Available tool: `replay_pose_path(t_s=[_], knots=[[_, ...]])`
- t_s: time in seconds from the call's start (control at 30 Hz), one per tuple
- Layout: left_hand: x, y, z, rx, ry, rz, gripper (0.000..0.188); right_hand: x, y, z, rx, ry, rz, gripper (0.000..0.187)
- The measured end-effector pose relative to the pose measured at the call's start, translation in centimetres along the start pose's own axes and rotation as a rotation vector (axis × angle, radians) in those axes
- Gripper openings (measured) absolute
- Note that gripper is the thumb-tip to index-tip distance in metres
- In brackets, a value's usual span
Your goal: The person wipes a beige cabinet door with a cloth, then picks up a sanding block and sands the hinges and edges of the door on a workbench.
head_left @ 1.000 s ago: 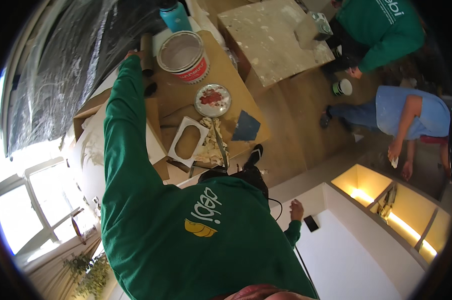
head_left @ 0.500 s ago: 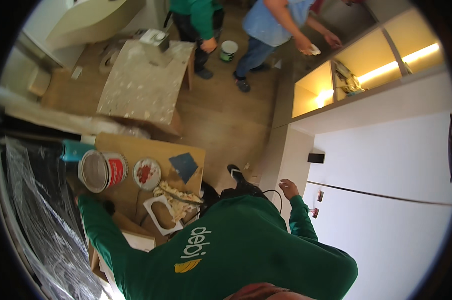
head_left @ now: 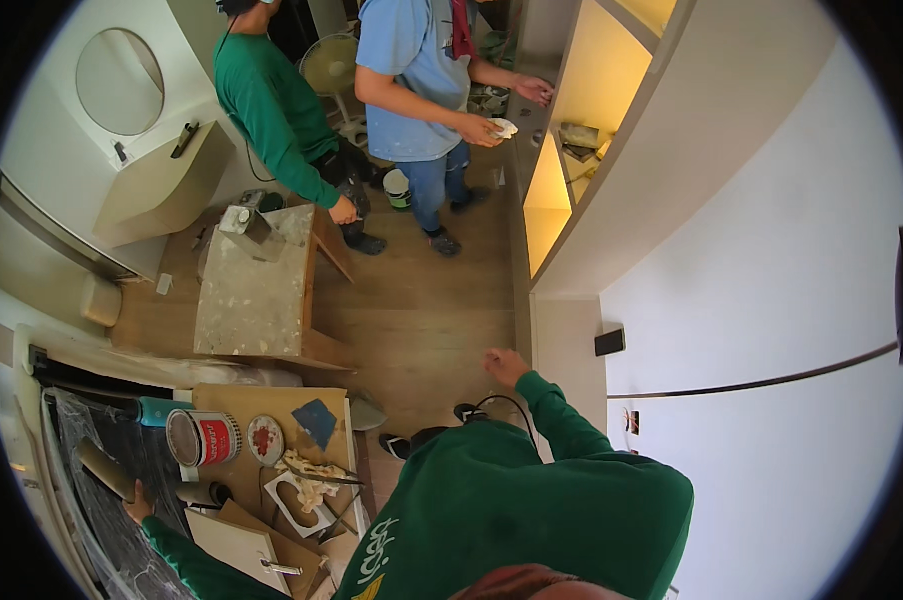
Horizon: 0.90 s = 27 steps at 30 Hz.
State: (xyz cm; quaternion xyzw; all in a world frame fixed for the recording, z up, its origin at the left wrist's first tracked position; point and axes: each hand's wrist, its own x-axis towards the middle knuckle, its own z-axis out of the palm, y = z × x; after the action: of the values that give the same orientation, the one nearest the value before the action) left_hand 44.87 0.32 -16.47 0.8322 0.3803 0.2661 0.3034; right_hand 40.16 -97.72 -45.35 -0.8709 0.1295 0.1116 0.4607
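My left hand (head_left: 140,504) is closed around the lower end of a flat, grey-brown block (head_left: 106,470), which tilts over a dark surface covered in clear plastic (head_left: 77,420). What the block is made of, I cannot tell. My right hand (head_left: 509,367) hangs in front of me with nothing visible in it, its fingers loose and slightly bent. Near that hand a thin black cable (head_left: 512,400) loops by my body. A tin can (head_left: 200,438) with a red label, a red-smeared lid (head_left: 266,440), blue sandpaper (head_left: 316,423) and a crumpled cloth (head_left: 312,485) lie on the cardboard-topped table (head_left: 242,400).
Two people, one in a green sleeve (head_left: 272,110) and one in a blue shirt (head_left: 407,100), stand ahead. A spattered bench (head_left: 252,310) bears a metal tin (head_left: 250,228). Lit shelves (head_left: 582,90) and white cabinet doors (head_left: 732,300) line my right. A bucket (head_left: 398,188) stands beyond.
My view has tilted up, showing more of the people and room. My left hand has moved out over the plastic, and the block now shows in it. My right hand has swung forward.
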Motion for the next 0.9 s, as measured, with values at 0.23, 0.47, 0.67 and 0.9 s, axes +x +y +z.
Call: replay_pose_path(t_s=[0.23,0.47,0.67,0.9], knots=[[-10.0,4.5,-1.2,-0.339,-0.135,-0.018,0.078,1.0,2.2,-4.5,0.240,-0.103,-0.038,0.044],[-12.5,4.6,-1.7,-0.669,-0.053,-0.334,0.070,1.2,2.6,-3.6,0.232,-0.103,0.009,0.041],[-10.9,4.2,2.4,-0.878,-0.092,-0.345,0.070,0.3,1.6,-0.9,0.155,-0.034,0.116,0.039],[-2.1,-4.9,7.1,-0.495,0.069,-0.498,0.066,2.9,0.8,0.5,0.163,0.060,0.169,0.042]])
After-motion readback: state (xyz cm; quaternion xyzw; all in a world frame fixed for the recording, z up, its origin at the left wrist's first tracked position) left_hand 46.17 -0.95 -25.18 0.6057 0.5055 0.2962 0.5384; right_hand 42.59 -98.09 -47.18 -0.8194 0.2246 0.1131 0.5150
